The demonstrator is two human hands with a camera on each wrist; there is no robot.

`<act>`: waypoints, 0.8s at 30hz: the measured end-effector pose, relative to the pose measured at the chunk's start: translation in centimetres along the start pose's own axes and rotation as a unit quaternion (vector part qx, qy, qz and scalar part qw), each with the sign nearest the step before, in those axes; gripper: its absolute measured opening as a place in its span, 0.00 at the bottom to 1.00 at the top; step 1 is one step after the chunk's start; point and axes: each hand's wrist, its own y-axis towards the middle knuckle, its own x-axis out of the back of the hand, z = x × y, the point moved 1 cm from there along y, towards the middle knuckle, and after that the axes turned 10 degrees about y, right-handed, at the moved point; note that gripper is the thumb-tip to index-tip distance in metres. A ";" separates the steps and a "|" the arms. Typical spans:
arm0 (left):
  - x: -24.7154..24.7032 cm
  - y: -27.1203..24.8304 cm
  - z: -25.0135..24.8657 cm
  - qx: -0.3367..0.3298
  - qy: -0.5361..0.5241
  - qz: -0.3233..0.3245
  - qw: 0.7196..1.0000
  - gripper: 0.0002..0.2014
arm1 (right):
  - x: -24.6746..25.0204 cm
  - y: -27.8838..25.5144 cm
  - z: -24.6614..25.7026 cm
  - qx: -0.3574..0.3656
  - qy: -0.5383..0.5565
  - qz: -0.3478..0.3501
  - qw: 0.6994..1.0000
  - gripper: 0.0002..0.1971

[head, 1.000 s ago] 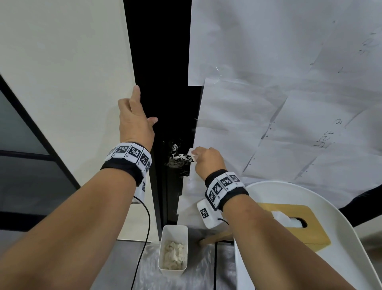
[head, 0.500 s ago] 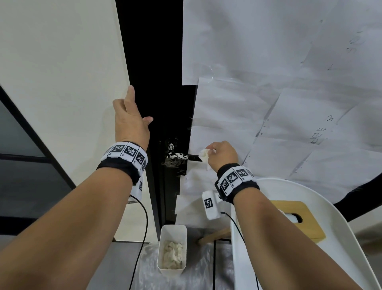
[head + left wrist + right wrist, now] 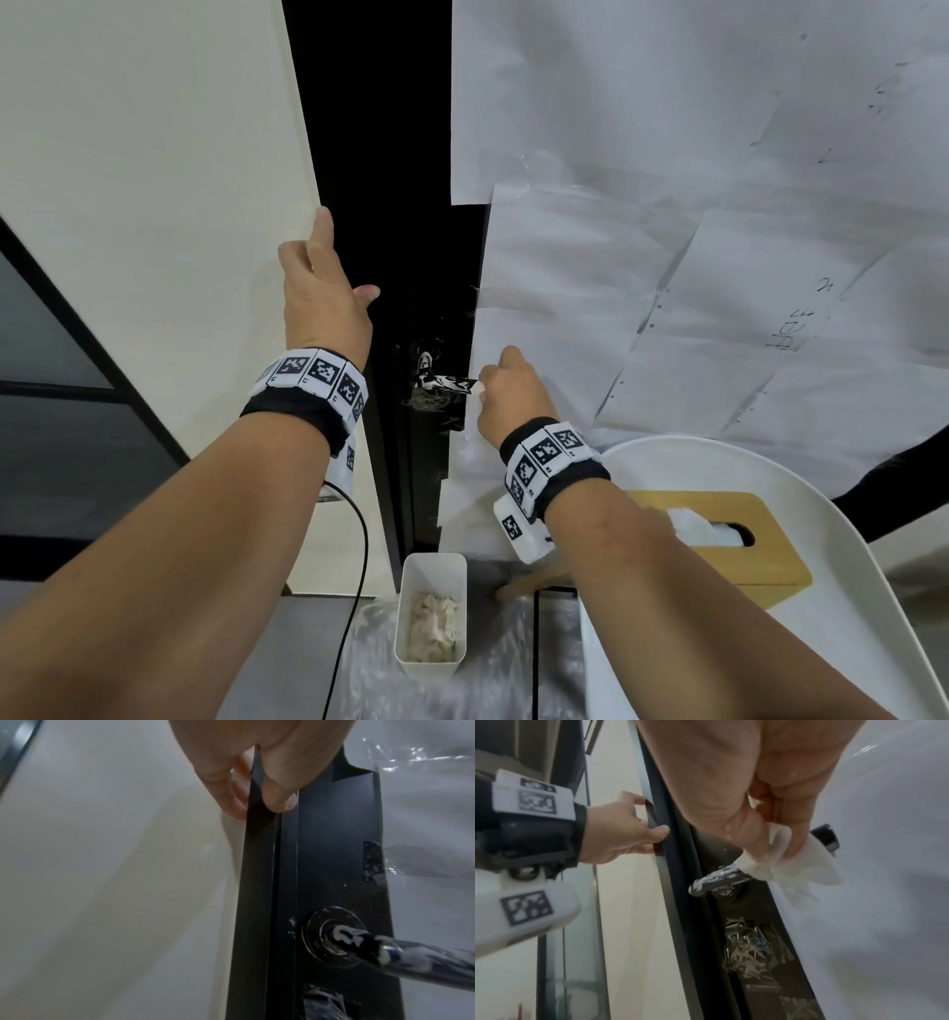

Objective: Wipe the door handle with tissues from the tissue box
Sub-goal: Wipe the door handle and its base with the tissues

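Two hands work at the dark door, largest thing here. The left hand steadies its edge, thumb and fingers curled round the frame. Below them the handle, streaked white, juts out. The right hand pinches a folded tissue against the handle's outer end. Behind that wrist the tissue box sits on a white tray. Best, I judge, to wrap the tissue round the handle and draw it along firmly toward the door.
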 end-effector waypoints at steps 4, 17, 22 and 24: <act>0.0 0.0 0.0 -0.001 -0.001 -0.002 1.000 0.43 | 1.5 0.1 -1.2 -0.039 0.082 -0.043 0.995 0.13; 0.0 0.0 -0.1 0.003 0.001 -0.003 1.000 0.42 | 1.1 -0.5 -3.1 -0.172 0.193 -0.131 0.957 0.07; -0.1 -0.1 -0.1 0.002 0.006 -0.007 1.000 0.43 | 1.0 -0.3 -3.4 -0.190 0.198 -0.125 0.953 0.08; -0.2 -0.1 -0.1 0.003 0.007 -0.006 1.000 0.43 | 1.0 -0.4 -3.4 -0.197 0.194 -0.121 0.953 0.08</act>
